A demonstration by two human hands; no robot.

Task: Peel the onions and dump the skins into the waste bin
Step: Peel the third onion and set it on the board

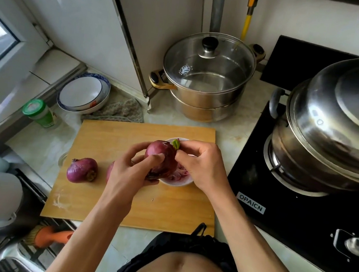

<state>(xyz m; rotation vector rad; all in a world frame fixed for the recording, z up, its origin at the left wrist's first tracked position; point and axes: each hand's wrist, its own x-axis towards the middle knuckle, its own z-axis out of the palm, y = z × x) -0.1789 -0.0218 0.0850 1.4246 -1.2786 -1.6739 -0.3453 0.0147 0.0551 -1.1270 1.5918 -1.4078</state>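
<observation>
Purple skins (177, 171) lie half hidden behind right hand (202, 164) and onion (160, 156).

The held onion (160, 156) was purple-red with a green sprout (176, 144); the onion on the board (82, 170) was the same purple. The cutting board (164, 209) was honey-yellow, the small bowl (176, 182) white, the worktop (238, 130) pale marbled, the stove (301, 209) black.
</observation>
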